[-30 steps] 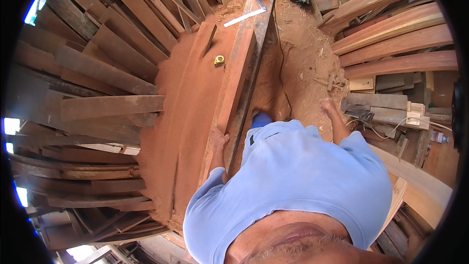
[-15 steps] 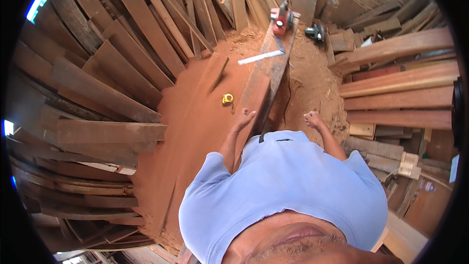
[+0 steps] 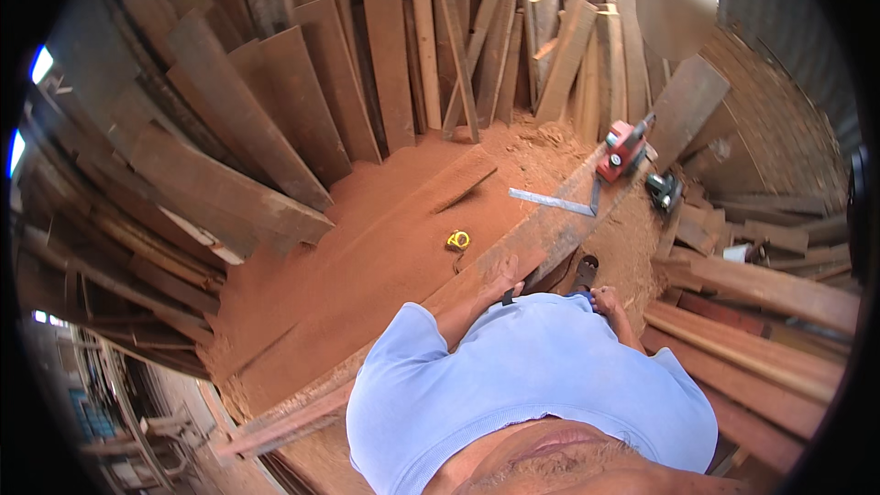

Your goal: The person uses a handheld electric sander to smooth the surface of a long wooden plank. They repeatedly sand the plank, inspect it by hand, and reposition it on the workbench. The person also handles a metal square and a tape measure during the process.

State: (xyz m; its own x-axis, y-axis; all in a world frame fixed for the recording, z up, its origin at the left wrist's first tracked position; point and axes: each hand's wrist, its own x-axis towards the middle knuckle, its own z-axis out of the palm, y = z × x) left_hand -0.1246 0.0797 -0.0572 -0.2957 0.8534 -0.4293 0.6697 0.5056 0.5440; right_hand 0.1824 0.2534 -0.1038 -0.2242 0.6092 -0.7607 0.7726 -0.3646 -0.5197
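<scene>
Workshop backdrop: long boards (image 3: 321, 64) lean beyond the power planer and to its left; reddish sawdust (image 3: 367, 266) heaped on its left, toward the wearer.
Counter: narrow dusty plank counter (image 3: 559, 231), red power planer (image 3: 621, 148) at its far end.
Timber: reddish squared timber (image 3: 532, 262) on the counter, wearer's side of the planer.
Left hand: swung up along the timber since the last view; left hand (image 3: 502, 279) now over it near its end, fingers close together. Contact: cannot tell.
Right hand: drawn in to the waist; right hand (image 3: 605, 301) loosely curled, nothing seen in it.
Tools: metal square (image 3: 555, 203) just left of the planer; yellow tape measure (image 3: 458, 240) farther left, on sawdust; dark green power tool (image 3: 663, 190) just right.
Meaning: neither hand touches a tool; likely a pause or shift of position.
</scene>
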